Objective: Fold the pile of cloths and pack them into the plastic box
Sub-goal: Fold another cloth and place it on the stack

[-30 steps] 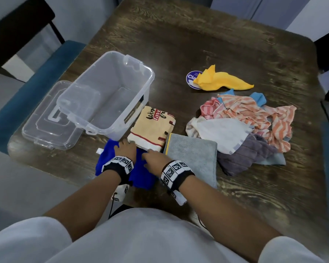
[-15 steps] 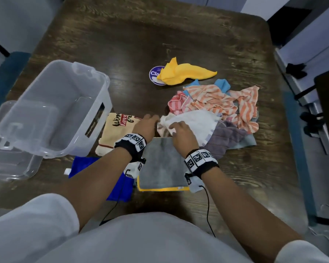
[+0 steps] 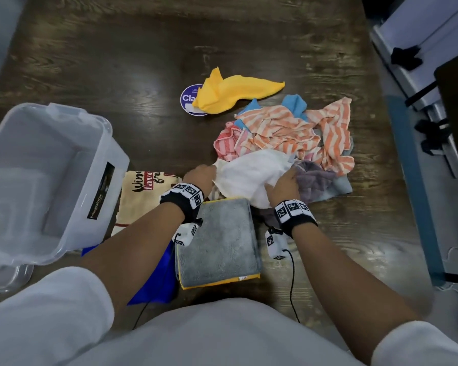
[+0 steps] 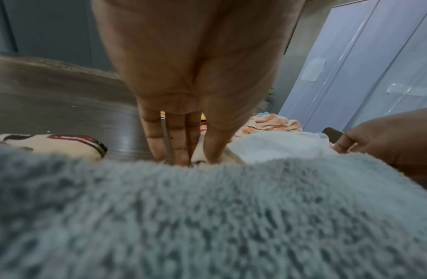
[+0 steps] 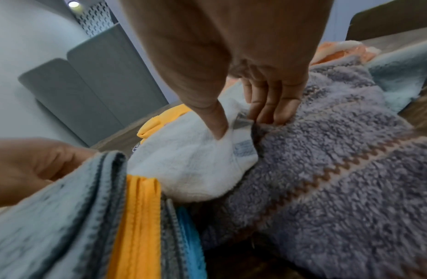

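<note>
A crumpled white cloth lies at the near edge of the loose pile. My left hand pinches its left edge between thumb and fingers. My right hand grips its right side, thumb pressed into the fabric and fingers behind it, against a purple-grey fleece cloth. Under my wrists lies a folded grey cloth with a yellow edge. A folded cream printed cloth and a blue cloth lie to its left. The clear plastic box stands open at the left.
The pile holds orange striped cloths, light blue pieces and the fleece. A yellow cloth lies on a round blue sticker further back. The box lid sits at the near left. The table edge runs along the right.
Both hands left the blue cloth, moved right over the grey folded cloth and took hold of the white cloth, which is now bunched up between them. The head view swung right.
</note>
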`<control>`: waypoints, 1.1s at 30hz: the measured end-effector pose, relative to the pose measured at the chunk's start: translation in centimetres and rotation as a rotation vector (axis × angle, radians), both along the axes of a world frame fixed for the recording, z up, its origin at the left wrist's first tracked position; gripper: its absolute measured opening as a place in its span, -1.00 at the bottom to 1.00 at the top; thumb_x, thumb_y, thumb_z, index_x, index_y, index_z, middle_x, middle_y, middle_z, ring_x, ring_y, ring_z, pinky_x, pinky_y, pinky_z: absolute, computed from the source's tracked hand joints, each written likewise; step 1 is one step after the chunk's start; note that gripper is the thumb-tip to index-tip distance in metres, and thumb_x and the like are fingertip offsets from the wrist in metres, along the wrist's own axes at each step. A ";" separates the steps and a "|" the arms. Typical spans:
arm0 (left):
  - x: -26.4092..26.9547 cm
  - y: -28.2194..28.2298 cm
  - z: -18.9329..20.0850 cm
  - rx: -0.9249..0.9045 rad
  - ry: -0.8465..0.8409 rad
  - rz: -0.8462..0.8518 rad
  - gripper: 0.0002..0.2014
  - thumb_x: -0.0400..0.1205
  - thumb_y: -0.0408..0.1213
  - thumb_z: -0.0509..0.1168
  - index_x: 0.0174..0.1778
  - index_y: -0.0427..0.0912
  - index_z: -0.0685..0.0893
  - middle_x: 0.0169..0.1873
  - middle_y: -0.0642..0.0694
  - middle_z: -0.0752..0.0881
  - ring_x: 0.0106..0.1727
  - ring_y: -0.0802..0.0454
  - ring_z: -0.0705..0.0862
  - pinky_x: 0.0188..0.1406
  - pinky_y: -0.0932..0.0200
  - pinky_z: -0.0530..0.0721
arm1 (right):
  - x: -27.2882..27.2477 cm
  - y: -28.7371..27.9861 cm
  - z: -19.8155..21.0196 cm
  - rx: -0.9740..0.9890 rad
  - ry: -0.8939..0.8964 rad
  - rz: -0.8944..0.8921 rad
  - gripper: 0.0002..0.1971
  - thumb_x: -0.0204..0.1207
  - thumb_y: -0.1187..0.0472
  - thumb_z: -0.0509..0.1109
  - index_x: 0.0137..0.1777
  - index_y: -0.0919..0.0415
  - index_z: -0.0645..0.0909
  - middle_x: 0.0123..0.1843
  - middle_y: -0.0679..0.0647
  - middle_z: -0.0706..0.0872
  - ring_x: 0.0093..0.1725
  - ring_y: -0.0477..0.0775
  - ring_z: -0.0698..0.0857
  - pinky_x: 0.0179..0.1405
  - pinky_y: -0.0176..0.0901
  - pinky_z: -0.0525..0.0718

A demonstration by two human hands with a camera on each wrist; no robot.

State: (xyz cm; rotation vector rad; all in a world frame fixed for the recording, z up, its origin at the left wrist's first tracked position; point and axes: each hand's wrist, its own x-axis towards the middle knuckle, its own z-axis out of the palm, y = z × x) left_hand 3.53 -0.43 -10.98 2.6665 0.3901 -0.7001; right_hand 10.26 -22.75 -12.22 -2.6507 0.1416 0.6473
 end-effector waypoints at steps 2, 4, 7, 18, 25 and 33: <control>0.4 -0.3 0.4 0.007 -0.010 0.037 -0.80 0.73 -0.33 0.19 0.24 -0.22 0.62 0.24 -0.28 0.65 0.24 -0.32 0.64 0.16 -0.13 0.62 | 0.3 -0.3 -0.6 0.019 0.060 0.010 -0.10 0.60 0.14 0.48 0.68 0.45 -0.05 0.47 0.44 0.54 0.38 0.42 0.64 0.29 0.22 0.69; 0.7 -0.6 1.0 -0.006 -0.047 0.081 -0.78 0.75 -0.31 0.15 0.23 -0.24 0.63 0.22 -0.29 0.68 0.25 -0.31 0.65 0.12 -0.11 0.61 | 0.6 -0.7 -0.7 0.052 0.089 0.021 -0.32 0.61 0.18 0.45 0.58 0.42 0.19 0.43 0.41 0.59 0.34 0.41 0.66 0.22 0.17 0.72; 0.5 -0.7 1.7 -0.043 -0.147 0.148 -0.81 0.75 -0.29 0.19 0.18 -0.26 0.62 0.16 -0.31 0.68 0.19 -0.33 0.67 -0.04 -0.03 0.54 | 0.8 -0.9 0.0 0.106 0.107 -0.001 -0.41 0.66 0.16 0.39 0.58 0.38 0.26 0.40 0.38 0.62 0.31 0.41 0.68 0.08 0.05 0.69; 0.8 -1.7 11.5 -0.346 -0.647 0.279 -0.64 0.81 -0.05 0.15 -0.25 -0.16 0.39 -0.41 -0.02 0.46 -0.26 -0.11 0.51 -0.31 0.05 0.25 | 0.8 -0.7 9.3 0.516 -0.230 -0.102 -0.64 0.63 0.31 0.27 0.41 0.17 0.42 0.07 0.20 0.69 -0.17 0.11 0.66 -0.29 -0.19 0.54; 0.1 -0.8 18.9 -0.503 -0.968 0.410 -0.68 0.83 -0.06 0.07 -0.17 -0.19 0.38 -0.36 0.02 0.45 -0.31 0.07 0.43 -0.26 0.04 0.40 | 0.7 2.6 21.2 1.037 -0.448 -0.114 -0.75 0.59 0.44 0.21 0.13 0.28 0.68 -0.23 0.09 0.68 -0.36 -0.10 0.67 -0.27 -0.01 0.77; -1.5 0.5 25.9 -0.506 -1.233 0.476 -0.70 0.84 -0.13 0.05 -0.12 -0.24 0.43 -0.36 0.15 0.43 -0.36 0.29 0.39 -0.25 0.16 0.39 | -1.3 4.1 31.3 1.295 -0.586 0.092 -0.58 0.53 0.59 0.17 0.33 0.28 0.55 0.13 0.21 0.77 -0.07 0.11 0.83 -0.10 0.00 0.83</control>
